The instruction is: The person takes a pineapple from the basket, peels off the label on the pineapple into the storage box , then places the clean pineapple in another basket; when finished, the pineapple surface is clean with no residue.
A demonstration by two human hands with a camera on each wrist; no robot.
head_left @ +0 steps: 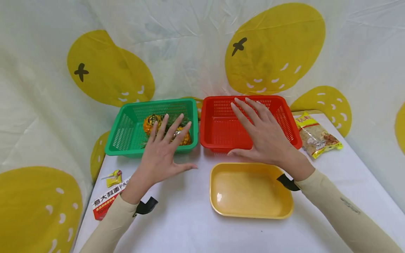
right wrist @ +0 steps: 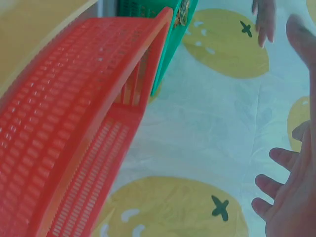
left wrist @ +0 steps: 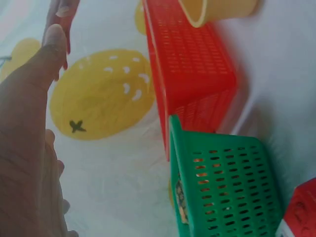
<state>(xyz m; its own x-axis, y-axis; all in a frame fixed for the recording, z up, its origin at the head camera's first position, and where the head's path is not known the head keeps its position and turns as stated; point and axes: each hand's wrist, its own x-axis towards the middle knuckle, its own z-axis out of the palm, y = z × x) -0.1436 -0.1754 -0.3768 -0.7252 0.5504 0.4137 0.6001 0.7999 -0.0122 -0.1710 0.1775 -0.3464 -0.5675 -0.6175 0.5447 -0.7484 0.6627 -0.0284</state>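
i have both hands up over the surface (head_left: 177, 225), palms down and fingers spread straight, grasping nothing. my left hand (head_left: 164, 147) hovers at the near edge of the green basket (head_left: 126, 140), its fingertips over the yellow-orange packet (head_left: 148, 124) lying inside. my right hand (head_left: 264, 135) hovers over the red basket (head_left: 218, 130), fingers reaching across its near right part, with the thumb pointing left above its front rim. the two baskets stand side by side against the backdrop, just beside each other. in front of the red basket, close to it, sits the yellow tray (head_left: 251, 211), under my right wrist. a snack bag (head_left: 316, 138) lies to the right of the red basket, and a red and white box (head_left: 105, 202) with a small yellow item (head_left: 114, 179) beside it lies at the left edge. from the left wrist view i see the green basket's side (left wrist: 227, 192) next to the red one (left wrist: 192, 64).
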